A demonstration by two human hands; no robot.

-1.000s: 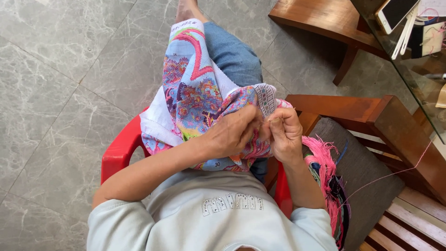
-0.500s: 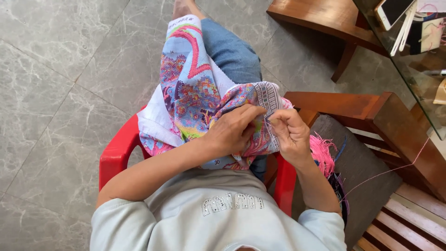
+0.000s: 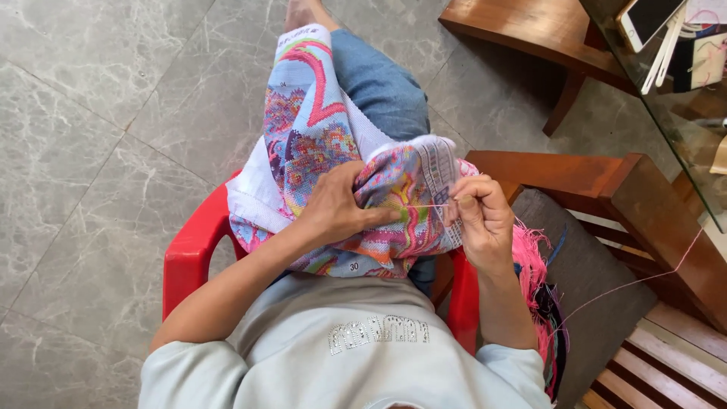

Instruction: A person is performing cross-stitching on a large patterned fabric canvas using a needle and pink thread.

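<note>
A large colourful cross-stitch cloth (image 3: 318, 129) lies over my lap and runs down my leg. My left hand (image 3: 337, 208) grips a bunched fold of it near its upper edge. My right hand (image 3: 477, 216) pinches a thin needle with thread (image 3: 428, 205) right at the cloth's edge, close to my left fingers. A pink thread (image 3: 644, 279) trails away to the right. I sit on a red plastic chair (image 3: 189, 257).
A bundle of pink and dark threads (image 3: 534, 273) hangs over the grey cushion of a wooden bench (image 3: 606, 257) to my right. A glass table (image 3: 674, 83) with a phone and papers stands at top right. Grey marble floor (image 3: 98, 151) spreads to the left.
My right hand has moved a little right and away from my left hand, drawing the thread out from the cloth. My left hand keeps its hold on the fold.
</note>
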